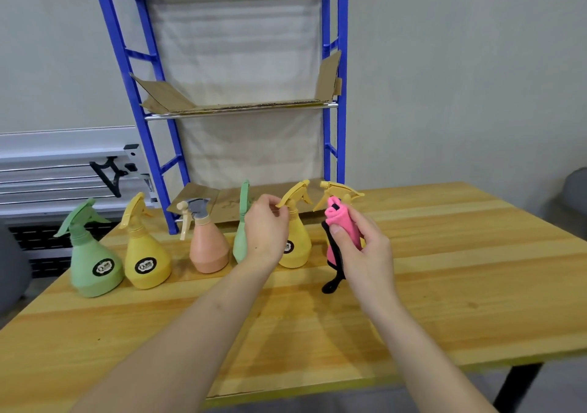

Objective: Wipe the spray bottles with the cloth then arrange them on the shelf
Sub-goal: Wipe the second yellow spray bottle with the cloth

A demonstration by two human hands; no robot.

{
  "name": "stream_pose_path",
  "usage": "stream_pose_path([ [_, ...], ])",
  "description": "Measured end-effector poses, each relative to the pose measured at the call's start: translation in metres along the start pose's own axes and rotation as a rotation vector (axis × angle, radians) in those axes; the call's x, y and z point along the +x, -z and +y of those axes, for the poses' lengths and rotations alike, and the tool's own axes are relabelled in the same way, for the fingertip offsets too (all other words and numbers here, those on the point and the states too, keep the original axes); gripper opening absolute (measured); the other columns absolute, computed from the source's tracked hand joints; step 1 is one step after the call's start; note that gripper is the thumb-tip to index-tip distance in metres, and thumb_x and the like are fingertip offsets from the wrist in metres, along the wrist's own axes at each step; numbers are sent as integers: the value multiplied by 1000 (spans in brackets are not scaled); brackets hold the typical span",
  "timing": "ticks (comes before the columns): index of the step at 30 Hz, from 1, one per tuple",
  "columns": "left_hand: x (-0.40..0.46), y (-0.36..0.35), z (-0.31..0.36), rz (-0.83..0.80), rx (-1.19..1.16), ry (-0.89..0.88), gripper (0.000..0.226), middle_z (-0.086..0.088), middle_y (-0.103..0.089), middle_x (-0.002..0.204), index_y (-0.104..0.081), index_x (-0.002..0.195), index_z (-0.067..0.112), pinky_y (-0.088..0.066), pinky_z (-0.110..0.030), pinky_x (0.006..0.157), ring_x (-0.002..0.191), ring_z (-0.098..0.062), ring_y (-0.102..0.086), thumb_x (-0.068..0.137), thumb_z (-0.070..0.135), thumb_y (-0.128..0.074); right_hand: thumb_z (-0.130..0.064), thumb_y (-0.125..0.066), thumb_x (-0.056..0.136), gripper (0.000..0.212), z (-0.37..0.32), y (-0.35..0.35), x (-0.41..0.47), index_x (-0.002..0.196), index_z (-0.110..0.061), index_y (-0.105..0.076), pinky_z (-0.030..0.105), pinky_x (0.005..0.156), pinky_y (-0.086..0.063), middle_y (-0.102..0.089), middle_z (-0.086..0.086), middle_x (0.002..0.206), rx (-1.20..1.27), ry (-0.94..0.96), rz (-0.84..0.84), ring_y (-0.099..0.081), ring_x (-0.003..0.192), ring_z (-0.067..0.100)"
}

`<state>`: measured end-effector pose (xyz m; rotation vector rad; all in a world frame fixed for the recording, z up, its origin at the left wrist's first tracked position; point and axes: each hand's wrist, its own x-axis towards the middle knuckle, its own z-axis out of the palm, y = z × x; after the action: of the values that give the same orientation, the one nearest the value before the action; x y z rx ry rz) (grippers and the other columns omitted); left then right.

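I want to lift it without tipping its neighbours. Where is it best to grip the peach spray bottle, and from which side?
Grip the peach spray bottle at its narrow neck, just under the grey head, coming from above and the front. It stands upright, its body widens toward the base, and bottles stand close on both sides.

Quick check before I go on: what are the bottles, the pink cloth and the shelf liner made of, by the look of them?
Bottles, e.g. the green bottle: likely plastic, matte, moulded triggers. Pink cloth: soft fabric, bunched in the right hand. Shelf liner: brown cardboard, flaps bent up.
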<state>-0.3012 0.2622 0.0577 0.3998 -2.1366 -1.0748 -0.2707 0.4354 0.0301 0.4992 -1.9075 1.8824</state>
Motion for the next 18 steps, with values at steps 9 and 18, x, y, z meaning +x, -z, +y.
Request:
stream_pose_path([
  [9, -41, 51, -16, -19, -219, 14, 10, 11, -69, 90, -65, 111, 23, -49, -9, 63, 78, 3, -65, 101, 22, -62, -20, -68, 102, 38, -17, 0, -5, 138, -32, -66, 25, 93, -53, -73, -18, 124, 21, 7, -30, -66, 117, 2],
  [18, -64, 81, -38, -86, -483, 28, 11, 30, -72, 90, -65, 113, 12, -60, -28, 81, 95, -14, -74, 103, 10, -59, -22, -65, 104, 34, -43, -17, -1, 135, -36, -69, 50, 98, -58, -73, -16, 125, -90, 174, -150, -67, 115, 14],
])
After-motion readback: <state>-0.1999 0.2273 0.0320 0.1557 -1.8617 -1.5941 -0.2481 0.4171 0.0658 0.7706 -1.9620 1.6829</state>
